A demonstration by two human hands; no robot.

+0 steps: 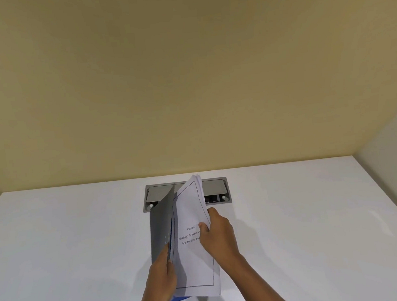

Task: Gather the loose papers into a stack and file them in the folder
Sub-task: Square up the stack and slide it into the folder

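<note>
A stack of white printed papers (193, 253), with a framed title page on top, is held tilted above the white table (69, 243). My right hand (218, 236) grips the stack at its right edge. A folder (161, 224), grey inside with a blue edge showing at the bottom, stands partly open to the left of the papers. My left hand (161, 279) holds its cover near the lower corner. The lower part of the stack sits inside the folder's opening; its far corner sticks up above the cover.
A grey metal cable hatch (216, 191) is set into the table at the back, right behind the folder. A beige wall rises behind the table, and a side wall (387, 149) closes the right edge.
</note>
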